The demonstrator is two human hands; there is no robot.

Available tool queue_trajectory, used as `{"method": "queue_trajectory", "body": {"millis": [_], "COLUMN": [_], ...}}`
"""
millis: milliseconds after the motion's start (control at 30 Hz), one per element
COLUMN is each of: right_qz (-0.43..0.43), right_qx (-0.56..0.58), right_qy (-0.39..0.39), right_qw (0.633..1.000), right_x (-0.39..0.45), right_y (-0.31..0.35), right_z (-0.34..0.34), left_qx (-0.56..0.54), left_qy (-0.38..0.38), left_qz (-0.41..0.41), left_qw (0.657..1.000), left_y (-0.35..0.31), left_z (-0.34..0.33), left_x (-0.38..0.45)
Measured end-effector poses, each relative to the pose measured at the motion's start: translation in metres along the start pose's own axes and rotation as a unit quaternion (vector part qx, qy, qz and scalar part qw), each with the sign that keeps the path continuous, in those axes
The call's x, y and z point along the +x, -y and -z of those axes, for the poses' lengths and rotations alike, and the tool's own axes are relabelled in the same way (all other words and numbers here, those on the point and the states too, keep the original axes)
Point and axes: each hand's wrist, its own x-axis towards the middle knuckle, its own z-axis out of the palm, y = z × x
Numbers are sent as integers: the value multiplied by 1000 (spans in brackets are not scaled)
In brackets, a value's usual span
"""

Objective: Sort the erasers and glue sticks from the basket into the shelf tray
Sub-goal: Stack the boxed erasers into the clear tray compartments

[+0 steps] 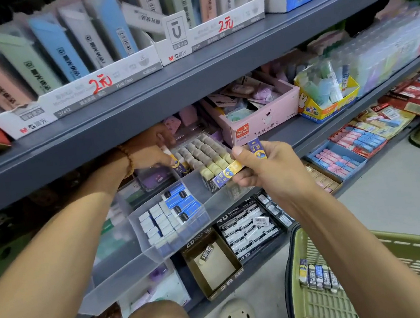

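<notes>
Green basket (308,311) sits nearest, a row of erasers (318,275) lying inside. Right hand (261,169) pinches blue-and-yellow sleeved erasers (228,173) over the clear shelf tray (145,240); left hand (148,149) reaches under the shelf edge (195,77), gripping another eraser (178,163) at the tray's packed rows. Boxes above read "M&G", "2元".

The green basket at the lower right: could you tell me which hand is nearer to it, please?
The right. The right hand holds erasers above the green basket, off its far rim. The left hand is farther away, reaching under the shelf at the tray's back compartment.
</notes>
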Motion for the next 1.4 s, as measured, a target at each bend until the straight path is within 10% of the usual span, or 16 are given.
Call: {"method": "queue_trajectory", "body": {"millis": [433,1400], "right_qz": [-9,-45], "right_qx": [27,76], "right_qy": [-8,21], "right_qw": [1000,996], "right_x": [-2,-3], "right_y": [-3,-4], "right_z": [7,9], "left_qx": [133,51], "left_qy": [-36,-115], "left_qz": [25,63], "left_qw": [990,990], "left_y": [-8,3], "left_z": [-15,-33], "left_x": [3,-2]}}
